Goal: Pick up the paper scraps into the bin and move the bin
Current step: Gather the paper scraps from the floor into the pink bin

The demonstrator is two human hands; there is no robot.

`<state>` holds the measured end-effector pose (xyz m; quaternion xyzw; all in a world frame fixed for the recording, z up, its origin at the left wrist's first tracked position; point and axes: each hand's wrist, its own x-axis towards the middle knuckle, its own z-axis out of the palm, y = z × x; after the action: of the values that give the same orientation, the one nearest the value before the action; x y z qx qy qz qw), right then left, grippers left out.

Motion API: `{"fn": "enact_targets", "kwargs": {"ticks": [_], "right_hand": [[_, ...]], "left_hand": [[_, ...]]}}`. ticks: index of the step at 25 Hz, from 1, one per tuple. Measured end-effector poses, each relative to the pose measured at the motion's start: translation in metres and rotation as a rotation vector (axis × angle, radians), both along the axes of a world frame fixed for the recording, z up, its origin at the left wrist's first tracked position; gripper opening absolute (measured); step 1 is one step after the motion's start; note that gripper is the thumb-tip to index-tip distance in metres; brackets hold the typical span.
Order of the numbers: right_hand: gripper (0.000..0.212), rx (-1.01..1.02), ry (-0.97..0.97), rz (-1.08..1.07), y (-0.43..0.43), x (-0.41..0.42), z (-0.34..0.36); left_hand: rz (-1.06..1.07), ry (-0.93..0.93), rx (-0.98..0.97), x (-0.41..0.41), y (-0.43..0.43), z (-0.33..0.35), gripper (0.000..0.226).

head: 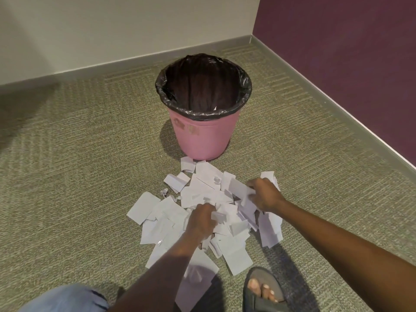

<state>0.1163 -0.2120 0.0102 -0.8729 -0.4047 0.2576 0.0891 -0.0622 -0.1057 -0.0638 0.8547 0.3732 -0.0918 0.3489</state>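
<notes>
Bin (203,136), pink, stands upright on the carpet (67,154) toward the corner of the room, its mouth facing the camera. A black liner (202,86) covers the inside and folds out over the rim. Within, only the dark, creased liner shows, save one small pale fleck low on the near wall; whether that is paper I cannot tell.

White scraps (207,174) lie in a loose heap on the carpet in front of the bin, overlapping one another. The farthest pieces sit just beside its base, and the nearest reach back toward the person. The heap lies between the person and the bin.

The left hand (202,218) is down in the middle of the heap, knuckles up, fingers curled into the paper and gripping scraps. The right hand (264,194) is at the heap's right edge, closer to the bin, fingers bent round several pieces that stick out past them. Both hands are a little blurred.

At the lower left a knee (65,298) in pale blue cloth shows. At the lower right a foot in a grey sandal (263,291) stands on the carpet, just beside the nearest scraps. Behind the bin a cream wall (112,30) runs on the left and a purple wall (337,52) on the right, both edged with a grey skirting (135,67).
</notes>
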Motion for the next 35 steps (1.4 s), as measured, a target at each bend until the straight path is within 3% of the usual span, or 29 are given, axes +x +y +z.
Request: {"fn": "enact_targets", "kwargs": {"ticks": [5, 10, 15, 20, 26, 35], "right_hand": [[0.032, 0.153, 0.084, -0.036, 0.023, 0.010, 0.047], [0.006, 0.375, 0.141, -0.003, 0.049, 0.008, 0.116], [0.014, 0.672, 0.235, -0.124, 0.076, 0.015, 0.179], [0.017, 0.884, 0.212, -0.284, 0.116, 0.038, 0.205], [0.023, 0.768, 0.127, -0.366, 0.152, 0.064, 0.197], [0.027, 0.634, -0.003, -0.304, 0.169, 0.070, 0.175]], "left_hand": [[0.088, -0.156, -0.094, 0.014, 0.028, 0.038, 0.006], [0.065, -0.293, -0.023, 0.025, 0.061, 0.111, 0.009], [-0.037, -0.368, 0.072, 0.031, 0.103, 0.189, 0.011], [0.002, -0.455, 0.184, 0.041, 0.142, 0.252, 0.018], [0.173, -0.559, 0.212, 0.079, 0.195, 0.288, 0.031], [0.253, -0.479, 0.284, 0.135, 0.225, 0.263, 0.044]]}}
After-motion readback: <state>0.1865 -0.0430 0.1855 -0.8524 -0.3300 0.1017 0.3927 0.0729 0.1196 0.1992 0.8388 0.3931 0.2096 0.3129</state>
